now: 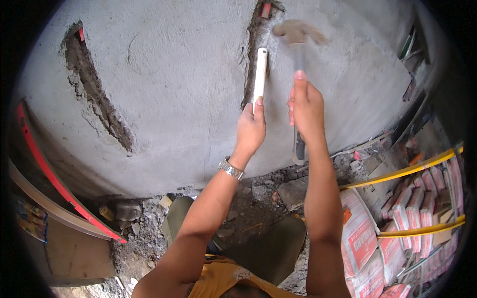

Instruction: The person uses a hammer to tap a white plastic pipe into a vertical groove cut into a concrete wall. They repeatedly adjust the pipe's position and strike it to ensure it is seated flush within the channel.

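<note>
My left hand, with a metal-banded watch at the wrist, is closed round the lower end of a white narrow bar. A small hole marks the bar's upper end. The bar stands nearly upright against the grey wall, beside a rough chased groove. To its right, my right hand grips a hammer by its dark handle. The hammer's head is up near the groove's upper part and smeared by motion. A small red piece sits in the groove's top.
A second groove runs down the wall's left side. At left lean a red straightedge and a brown board. Rubble lies along the wall's foot. Stacked red-and-white bags and yellow bars stand at right.
</note>
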The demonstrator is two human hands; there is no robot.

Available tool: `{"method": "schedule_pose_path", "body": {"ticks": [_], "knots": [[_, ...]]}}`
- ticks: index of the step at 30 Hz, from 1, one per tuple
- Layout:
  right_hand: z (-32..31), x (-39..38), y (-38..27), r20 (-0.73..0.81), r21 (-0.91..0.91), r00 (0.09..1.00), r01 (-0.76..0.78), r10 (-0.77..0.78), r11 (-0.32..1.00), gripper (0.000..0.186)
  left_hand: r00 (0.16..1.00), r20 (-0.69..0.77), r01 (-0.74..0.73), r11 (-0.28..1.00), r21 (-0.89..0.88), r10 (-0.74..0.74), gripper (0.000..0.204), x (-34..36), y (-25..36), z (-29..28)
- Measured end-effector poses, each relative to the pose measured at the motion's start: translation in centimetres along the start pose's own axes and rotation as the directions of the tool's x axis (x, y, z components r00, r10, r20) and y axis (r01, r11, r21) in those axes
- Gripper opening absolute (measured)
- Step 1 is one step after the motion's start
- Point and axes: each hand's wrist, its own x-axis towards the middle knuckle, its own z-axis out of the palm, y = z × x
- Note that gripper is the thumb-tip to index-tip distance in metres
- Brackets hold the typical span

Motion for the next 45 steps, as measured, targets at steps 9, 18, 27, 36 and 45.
{"method": "schedule_pose_path", "body": {"ticks": [9, 18, 27, 36, 45], "knots": [[-0.2, -0.3, 0.2, 0.072, 0.048, 0.981, -0.182, 0.179, 0.982, 0.062, 1.000, 0.012, -0.007, 0.983, -0.182, 0.009, 0.050, -0.1, 1.2, 0.5], [-0.1, 1.2, -0.3, 0.086, 0.034, 0.985, -0.152, 0.148, 0.988, 0.064, 0.994, 0.048, 0.107, 0.962, -0.252, -0.098, 0.047, -0.7, 2.9, 0.6], [-1.5, 0.4, 0.3, 0.156, -0.160, 0.968, -0.171, 0.196, 0.972, 0.063, 0.992, 0.070, 0.116, 0.974, -0.193, -0.104, 0.047, -1.9, 3.1, 1.3], [-3.5, -4.3, -0.5, 0.027, 0.093, 0.990, -0.141, 0.140, 0.986, 0.065, 0.977, -0.088, -0.172, 0.960, 0.220, 0.195, 0.054, -1.2, 1.0, -0.6], [-0.1, -4.2, -0.4, -0.257, 0.535, 0.965, 0.177, -0.040, 0.826, 0.062, 0.982, -0.069, -0.152, 0.950, 0.274, 0.177, 0.050, -1.3, 1.9, -1.8]]}}
